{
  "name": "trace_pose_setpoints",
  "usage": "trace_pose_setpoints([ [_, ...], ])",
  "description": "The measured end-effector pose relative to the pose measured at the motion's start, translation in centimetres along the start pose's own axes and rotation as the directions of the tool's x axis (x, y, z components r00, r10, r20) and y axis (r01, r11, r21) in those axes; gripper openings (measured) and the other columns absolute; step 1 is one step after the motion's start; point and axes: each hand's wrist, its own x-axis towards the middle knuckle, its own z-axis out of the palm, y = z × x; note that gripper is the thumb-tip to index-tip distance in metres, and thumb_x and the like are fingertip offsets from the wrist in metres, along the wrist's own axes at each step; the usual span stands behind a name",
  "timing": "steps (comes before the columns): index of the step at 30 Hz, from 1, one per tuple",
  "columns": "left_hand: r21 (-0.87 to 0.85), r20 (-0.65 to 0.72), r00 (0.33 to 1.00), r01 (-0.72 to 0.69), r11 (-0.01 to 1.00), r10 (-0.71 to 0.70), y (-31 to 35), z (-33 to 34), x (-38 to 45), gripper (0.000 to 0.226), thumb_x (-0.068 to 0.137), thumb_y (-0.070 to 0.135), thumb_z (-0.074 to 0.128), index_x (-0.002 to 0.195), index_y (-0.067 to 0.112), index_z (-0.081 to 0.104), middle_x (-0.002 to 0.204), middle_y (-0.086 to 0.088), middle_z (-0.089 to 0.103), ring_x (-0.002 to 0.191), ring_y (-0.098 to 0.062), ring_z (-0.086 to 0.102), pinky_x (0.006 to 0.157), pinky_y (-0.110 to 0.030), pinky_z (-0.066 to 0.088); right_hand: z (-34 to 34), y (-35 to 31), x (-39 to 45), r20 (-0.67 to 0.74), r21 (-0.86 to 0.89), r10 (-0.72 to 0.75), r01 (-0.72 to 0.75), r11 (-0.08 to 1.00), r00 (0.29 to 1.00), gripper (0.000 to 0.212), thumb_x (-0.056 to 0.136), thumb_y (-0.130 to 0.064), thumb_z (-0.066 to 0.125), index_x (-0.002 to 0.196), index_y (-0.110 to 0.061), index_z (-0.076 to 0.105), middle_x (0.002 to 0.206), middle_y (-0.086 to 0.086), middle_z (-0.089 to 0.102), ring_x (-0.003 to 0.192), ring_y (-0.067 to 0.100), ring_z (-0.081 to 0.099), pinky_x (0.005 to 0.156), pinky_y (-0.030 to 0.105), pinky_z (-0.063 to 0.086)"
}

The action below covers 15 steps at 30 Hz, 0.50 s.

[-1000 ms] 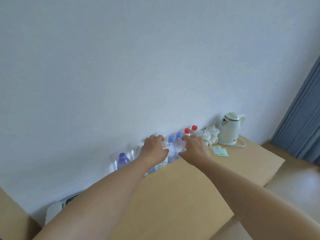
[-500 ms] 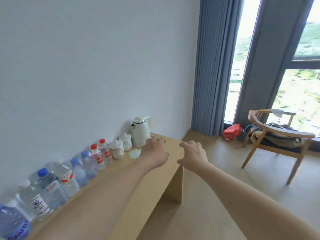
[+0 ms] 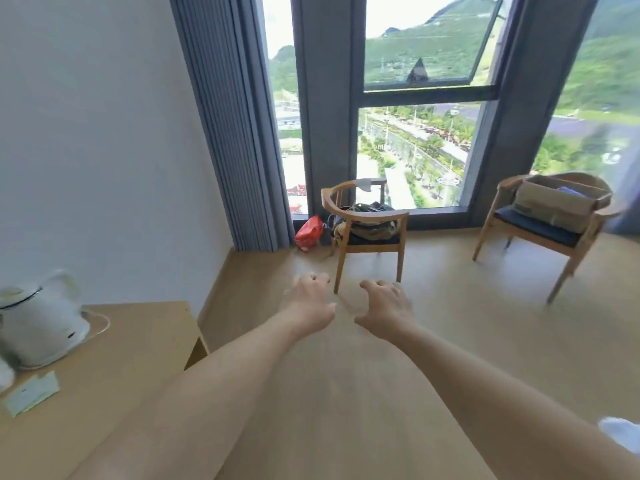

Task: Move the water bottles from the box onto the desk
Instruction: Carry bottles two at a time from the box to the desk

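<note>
Hands out in front, low in the middle of the frame, both holding nothing. Left hand (image 3: 309,301) with fingers loosely curled, right hand (image 3: 385,306) the same, close side by side but not touching. Box (image 3: 554,202) far off at the upper right of the frame, sitting on the seat of a wooden chair (image 3: 540,233), well apart from both hands. Something blue peeking out of its open top, maybe more bottles, too blurry to tell. Desk (image 3: 114,368) at the lower left of the frame, with a white kettle (image 3: 43,323) and a small paper packet (image 3: 31,393) on it. No bottles showing on that bit of desk. Probably still more to fetch, so the job looks only partly done. Next up, most likely, crossing the floor to reach the box.
</note>
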Motion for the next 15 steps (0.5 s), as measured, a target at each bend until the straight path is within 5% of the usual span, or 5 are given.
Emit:
trace_pose_setpoints([
  [15,-0.149,0.157,0.874,-0.439,0.886,0.460,22.4,13.1,29.3,0.060,0.091,0.038,0.069,0.146,0.027,0.047,0.143,-0.003,0.049,0.129,-0.026,0.048,0.102,-0.043,0.051,-7.0,24.4,16.1,-0.123,-0.017,0.517,-0.523,0.852,0.847,0.071,0.085,-0.041,0.073,0.149,-0.029,0.043,0.138,0.004,0.053,0.128,0.028,0.047,0.098,0.038,0.043],
])
